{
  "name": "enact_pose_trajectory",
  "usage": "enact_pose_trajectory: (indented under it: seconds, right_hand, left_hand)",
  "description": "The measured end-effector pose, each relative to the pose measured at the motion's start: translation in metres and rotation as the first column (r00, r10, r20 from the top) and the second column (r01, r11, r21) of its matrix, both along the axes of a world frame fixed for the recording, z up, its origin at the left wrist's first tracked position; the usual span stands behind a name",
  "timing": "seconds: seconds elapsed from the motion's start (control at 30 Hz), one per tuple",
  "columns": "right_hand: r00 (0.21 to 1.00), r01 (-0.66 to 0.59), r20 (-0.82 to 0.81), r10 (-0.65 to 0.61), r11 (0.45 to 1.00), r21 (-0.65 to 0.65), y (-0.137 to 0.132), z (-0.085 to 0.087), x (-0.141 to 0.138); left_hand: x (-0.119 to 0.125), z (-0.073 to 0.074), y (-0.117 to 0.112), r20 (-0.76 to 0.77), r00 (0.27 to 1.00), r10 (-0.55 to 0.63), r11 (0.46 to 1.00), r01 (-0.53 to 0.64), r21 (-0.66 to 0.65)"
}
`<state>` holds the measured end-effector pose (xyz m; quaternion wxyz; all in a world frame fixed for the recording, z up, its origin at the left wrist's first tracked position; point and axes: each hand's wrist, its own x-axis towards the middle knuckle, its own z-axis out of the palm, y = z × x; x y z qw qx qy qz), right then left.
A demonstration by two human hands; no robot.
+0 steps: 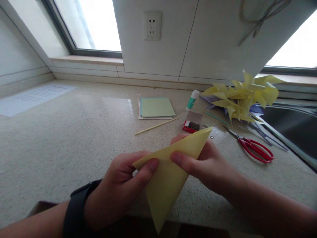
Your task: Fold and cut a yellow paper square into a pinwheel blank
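A sheet of yellow paper (168, 185), folded into a triangle, is held above the counter's front edge, one corner pointing down. My left hand (128, 181) pinches its left corner, thumb on the near face and fingers behind. Higher up on the right, my right hand (200, 162) grips the sheet along the folded upper edge, its thumb pressed on the front and its other fingers partly hidden behind the paper. Just beyond the paper sits an open red box (190, 127) of small metal pieces. Red-handled scissors (252, 147) lie to the right of my right hand.
A stack of coloured paper (158, 107), a thin yellow stick (156, 126) and a glue stick (192, 100) lie further back. Yellow paper pinwheels (244, 96) are heaped at the right, beside a metal sink (294, 125). A printed sheet (34, 96) lies far left.
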<state>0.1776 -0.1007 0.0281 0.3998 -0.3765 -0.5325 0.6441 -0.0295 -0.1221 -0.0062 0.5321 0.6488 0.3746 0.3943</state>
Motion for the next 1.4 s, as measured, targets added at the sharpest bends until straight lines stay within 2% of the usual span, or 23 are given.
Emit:
enact_pose_trajectory:
  seconds: [0.23,0.47,0.87,1.13,1.4]
  right_hand:
    - [1.0,0.006,-0.001,-0.006,1.0,0.012,0.0013,-0.0067,0.0009]
    - [0.999,0.044,-0.004,-0.044,0.999,-0.001,0.0005,-0.0076,0.0007]
    - [0.998,0.059,-0.03,-0.06,0.997,-0.044,0.0009,-0.0035,-0.0029]
    - [0.998,0.057,-0.001,-0.057,0.998,0.015,0.0024,-0.0044,-0.003]
    - [0.999,0.048,-0.019,-0.047,0.999,0.021,0.0021,-0.0047,-0.0019]
  left_hand:
    - [0.0008,0.0035,-0.0017,-0.056,0.998,0.015,0.999,-0.013,0.052]
    - [0.002,0.0016,-0.0014,-0.073,0.997,0.038,0.999,-0.04,-0.029]
    - [0.0033,0.0032,-0.001,-0.036,0.999,0.034,0.998,-0.036,-0.051]
    - [0.0026,0.0008,-0.0012,-0.033,0.999,0.042,0.997,-0.044,-0.056]
    - [0.0019,-0.001,-0.0008,-0.045,0.998,0.05,0.997,-0.052,-0.051]
